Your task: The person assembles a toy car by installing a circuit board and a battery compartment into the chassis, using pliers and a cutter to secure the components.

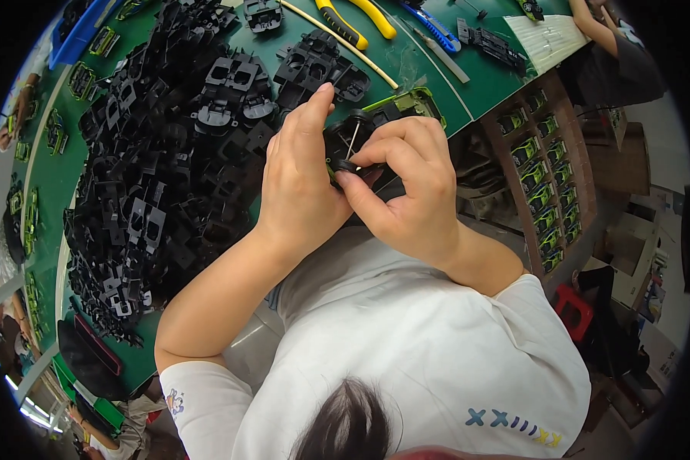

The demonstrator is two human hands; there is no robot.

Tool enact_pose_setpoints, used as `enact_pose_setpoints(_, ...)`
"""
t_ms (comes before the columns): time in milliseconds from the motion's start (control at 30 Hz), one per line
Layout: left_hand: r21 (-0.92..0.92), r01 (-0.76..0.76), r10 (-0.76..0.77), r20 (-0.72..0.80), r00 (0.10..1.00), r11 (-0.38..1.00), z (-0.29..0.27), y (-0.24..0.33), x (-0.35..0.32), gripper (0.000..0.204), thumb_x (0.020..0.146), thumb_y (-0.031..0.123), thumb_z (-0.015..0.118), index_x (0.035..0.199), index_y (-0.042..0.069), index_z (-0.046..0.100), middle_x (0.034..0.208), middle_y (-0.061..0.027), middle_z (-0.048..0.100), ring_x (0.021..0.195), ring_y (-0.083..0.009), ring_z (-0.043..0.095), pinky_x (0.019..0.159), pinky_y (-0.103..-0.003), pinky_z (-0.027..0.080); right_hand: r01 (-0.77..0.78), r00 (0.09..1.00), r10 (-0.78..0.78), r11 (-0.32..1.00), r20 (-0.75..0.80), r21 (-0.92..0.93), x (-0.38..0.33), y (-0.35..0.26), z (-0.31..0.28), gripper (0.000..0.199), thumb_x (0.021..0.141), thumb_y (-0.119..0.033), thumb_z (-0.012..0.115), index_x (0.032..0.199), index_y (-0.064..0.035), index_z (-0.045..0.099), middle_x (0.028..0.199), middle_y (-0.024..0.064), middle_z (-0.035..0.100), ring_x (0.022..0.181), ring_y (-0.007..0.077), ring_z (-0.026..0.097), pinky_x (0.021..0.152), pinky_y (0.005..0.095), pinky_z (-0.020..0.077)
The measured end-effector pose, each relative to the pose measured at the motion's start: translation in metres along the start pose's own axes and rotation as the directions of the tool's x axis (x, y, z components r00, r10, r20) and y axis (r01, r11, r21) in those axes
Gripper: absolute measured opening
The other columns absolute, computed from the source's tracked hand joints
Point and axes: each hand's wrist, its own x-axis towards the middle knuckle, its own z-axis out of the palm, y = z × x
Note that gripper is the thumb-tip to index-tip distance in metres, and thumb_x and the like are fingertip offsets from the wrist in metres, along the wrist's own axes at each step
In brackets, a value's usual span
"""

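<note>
Between my hands is a wheel axle, a thin metal rod [353, 141] with a black wheel at each end. My right hand [414, 180] pinches the nearer wheel [346, 165] between thumb and fingers. Beneath the axle, a dark toy car body with bright green edges [418, 98] shows in part. My left hand [300, 172] cups the left side of this body, fingers pointing up and away; its thumb is mostly hidden. Just beyond my left fingertips lie black plastic chassis parts [314, 67] on the green tabletop [479, 80].
A big heap of black plastic parts [157, 161] covers the table's left side. Yellow-handled pliers [360, 23], a blue cutter knife [435, 29] and a thin stick [337, 40] lie at the far side. Green toy cars fill a tray [540, 176] on the right. Other people work nearby.
</note>
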Motion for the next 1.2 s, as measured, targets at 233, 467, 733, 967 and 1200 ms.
enact_pose_setpoints(233,0.023,0.027,-0.028,0.026,0.999,0.999,-0.003,0.001,-0.001,0.097,0.063,0.012,0.088,0.145,0.000,0.038,0.121,-0.0178,0.060,0.111,-0.0348,0.060,0.093,-0.043,0.047,0.106,0.987,-0.109,0.994,-0.118,-0.024,0.019,0.016,-0.038,0.023,0.068,-0.007,0.084,0.088,-0.0085,0.072,0.097,0.0062,0.066,0.094,0.0266,0.060,0.081,0.0361,0.0486)
enact_pose_setpoints(467,0.030,0.024,-0.026,0.052,0.998,0.999,-0.004,0.001,0.000,0.098,0.062,0.009,0.088,0.146,0.000,0.038,0.116,-0.0149,0.061,0.106,-0.0320,0.061,0.091,-0.041,0.048,0.138,0.972,-0.113,0.984,0.205,-0.111,0.019,0.071,-0.089,0.026,0.066,-0.007,0.085,0.090,-0.0096,0.075,0.117,0.0077,0.064,0.113,0.0298,0.056,0.094,0.0397,0.0473)
enact_pose_setpoints(733,0.061,0.009,-0.012,0.054,0.998,0.998,-0.003,0.000,0.001,0.100,0.062,0.010,0.088,0.147,0.001,0.037,0.113,-0.0124,0.061,0.100,-0.0287,0.063,0.088,-0.039,0.048,0.176,0.963,-0.145,0.977,0.228,-0.123,0.019,0.072,-0.078,0.022,0.068,-0.013,0.085,0.087,-0.0103,0.074,0.118,0.0057,0.063,0.121,0.0325,0.054,0.100,0.0440,0.0451)
enact_pose_setpoints(967,0.060,0.009,-0.013,0.059,0.998,0.998,-0.002,0.000,0.001,0.099,0.063,0.010,0.088,0.147,0.001,0.036,0.111,-0.0124,0.062,0.099,-0.0286,0.063,0.087,-0.039,0.048,0.122,0.963,-0.095,0.988,0.251,-0.094,0.019,0.074,-0.079,0.024,0.069,-0.016,0.085,0.088,-0.0099,0.073,0.118,0.0058,0.063,0.124,0.0327,0.053,0.102,0.0448,0.0437)
enact_pose_setpoints(1200,0.058,0.007,-0.011,0.065,0.998,0.998,-0.003,0.000,0.002,0.098,0.063,0.009,0.088,0.146,0.000,0.037,0.110,-0.0125,0.062,0.099,-0.0287,0.063,0.087,-0.039,0.048,0.095,0.940,-0.113,0.993,0.322,0.072,0.030,0.082,-0.077,0.055,0.067,-0.015,0.087,0.116,-0.0093,0.064,0.131,0.0085,0.063,0.132,0.0344,0.050,0.109,0.0459,0.0406)
